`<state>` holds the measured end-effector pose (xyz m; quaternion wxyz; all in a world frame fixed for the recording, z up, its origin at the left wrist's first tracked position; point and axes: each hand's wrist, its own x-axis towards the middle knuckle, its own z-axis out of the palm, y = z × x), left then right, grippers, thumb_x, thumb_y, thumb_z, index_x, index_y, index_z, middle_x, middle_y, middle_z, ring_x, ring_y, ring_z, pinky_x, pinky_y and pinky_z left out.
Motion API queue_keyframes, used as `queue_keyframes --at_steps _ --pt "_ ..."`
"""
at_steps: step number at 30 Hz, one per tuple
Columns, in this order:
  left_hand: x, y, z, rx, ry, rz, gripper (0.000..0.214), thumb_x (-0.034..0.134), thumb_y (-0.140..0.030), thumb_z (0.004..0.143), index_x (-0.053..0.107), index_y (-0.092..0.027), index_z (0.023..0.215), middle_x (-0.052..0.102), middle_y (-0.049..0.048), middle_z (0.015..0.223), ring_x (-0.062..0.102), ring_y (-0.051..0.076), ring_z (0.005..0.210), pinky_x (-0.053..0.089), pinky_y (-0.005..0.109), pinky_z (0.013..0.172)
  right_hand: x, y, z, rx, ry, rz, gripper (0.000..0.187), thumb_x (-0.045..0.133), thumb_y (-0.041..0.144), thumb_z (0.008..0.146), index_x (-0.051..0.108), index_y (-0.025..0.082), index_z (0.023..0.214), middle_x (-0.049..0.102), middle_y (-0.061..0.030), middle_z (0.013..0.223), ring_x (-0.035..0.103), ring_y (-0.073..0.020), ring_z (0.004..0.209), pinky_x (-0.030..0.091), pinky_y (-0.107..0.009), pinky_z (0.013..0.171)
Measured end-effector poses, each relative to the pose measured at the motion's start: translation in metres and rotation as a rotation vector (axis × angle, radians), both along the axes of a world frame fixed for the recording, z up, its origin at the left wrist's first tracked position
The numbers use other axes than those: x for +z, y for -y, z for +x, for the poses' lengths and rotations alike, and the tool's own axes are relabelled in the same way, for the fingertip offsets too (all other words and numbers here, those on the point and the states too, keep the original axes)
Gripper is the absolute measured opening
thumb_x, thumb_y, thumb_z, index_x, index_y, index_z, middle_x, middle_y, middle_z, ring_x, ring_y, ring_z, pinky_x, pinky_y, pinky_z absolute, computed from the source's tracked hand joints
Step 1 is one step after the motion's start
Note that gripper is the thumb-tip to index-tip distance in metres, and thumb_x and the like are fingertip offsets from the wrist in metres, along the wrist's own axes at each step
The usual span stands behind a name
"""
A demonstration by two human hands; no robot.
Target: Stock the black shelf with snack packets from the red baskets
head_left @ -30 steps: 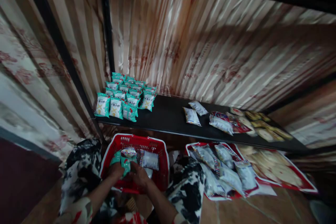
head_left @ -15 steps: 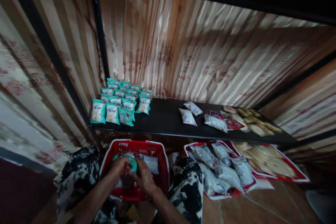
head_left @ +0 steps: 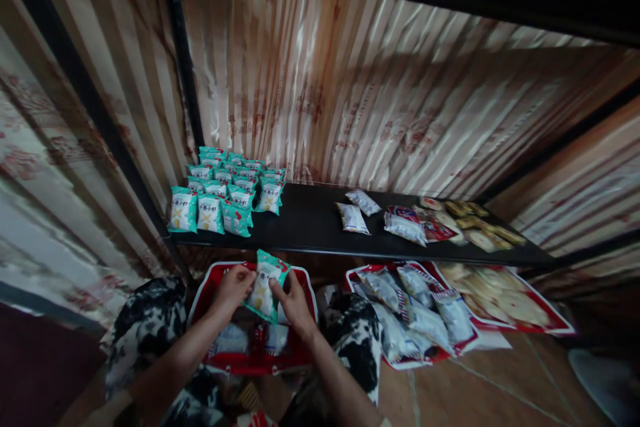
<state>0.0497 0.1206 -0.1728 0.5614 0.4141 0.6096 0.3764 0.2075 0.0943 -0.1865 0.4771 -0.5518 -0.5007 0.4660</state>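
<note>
A teal-and-white snack bag is held upright above the red basket between my knees. My right hand grips its right side, thumb across the front. At the bag's left edge, my left hand has its fingers curled and pinched against it. Inside the basket, below the hands, lie silvery-white bags. Rows of matching teal snack bags stand on the left end of the black shelf.
Two white packets lie mid-shelf, with more white and red packets and gold packs to the right. On the floor at right are a basket of silvery bags and one of pale round packs. A black post rises at left.
Both hands have come up out of the basket with the teal snack bag, which now stands upright with its front showing. The camera view has shifted slightly.
</note>
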Motion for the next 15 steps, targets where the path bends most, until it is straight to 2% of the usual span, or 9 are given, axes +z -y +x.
queue_keyframes --at_steps 3,6,8,11,15 --pt "0.005 0.002 0.0 0.016 -0.032 0.031 0.037 0.069 -0.044 0.06 0.058 -0.017 0.082 0.067 0.0046 0.077 0.063 0.019 0.078 0.047 0.025 0.061 0.014 -0.006 0.007 -0.027 -0.246 -0.077 0.044 0.061 0.047 0.075 0.055 0.02 0.109 0.068 -0.0062 0.099 0.064 -0.0223 0.089 0.052 -0.033 0.076" --pt "0.015 0.01 0.002 -0.095 0.026 -0.003 0.047 0.068 -0.047 0.061 0.061 -0.017 0.097 0.068 0.009 0.099 0.063 0.023 0.093 0.049 0.027 0.071 0.022 -0.009 0.013 -0.043 -0.344 -0.109 0.051 0.063 0.048 0.073 0.054 0.02 0.114 0.069 -0.0061 0.096 0.065 -0.0233 0.088 0.053 -0.034 0.074" --pt "0.021 0.015 0.005 -0.19 0.097 -0.046 0.054 0.067 -0.049 0.063 0.059 -0.017 0.106 0.066 0.0099 0.11 0.062 0.023 0.099 0.05 0.027 0.072 0.024 -0.01 0.015 -0.04 -0.352 -0.113 0.053 0.065 0.049 0.071 0.056 0.019 0.113 0.069 -0.0064 0.096 0.065 -0.024 0.089 0.053 -0.034 0.074" --pt "0.023 0.018 0.011 -0.264 0.152 -0.064 0.059 0.069 -0.046 0.063 0.056 -0.017 0.112 0.064 0.01 0.114 0.062 0.024 0.098 0.049 0.026 0.065 0.024 -0.011 0.015 -0.062 -0.317 -0.096 0.051 0.066 0.05 0.07 0.058 0.02 0.111 0.069 -0.0069 0.101 0.064 -0.0245 0.094 0.052 -0.034 0.078" --pt "0.016 0.015 0.017 -0.213 0.13 -0.06 0.053 0.067 -0.044 0.065 0.057 -0.018 0.11 0.066 0.0085 0.11 0.062 0.023 0.094 0.048 0.024 0.062 0.021 -0.01 0.013 -0.103 -0.306 -0.123 0.051 0.065 0.052 0.07 0.06 0.02 0.11 0.068 -0.0076 0.103 0.063 -0.0247 0.095 0.052 -0.035 0.079"
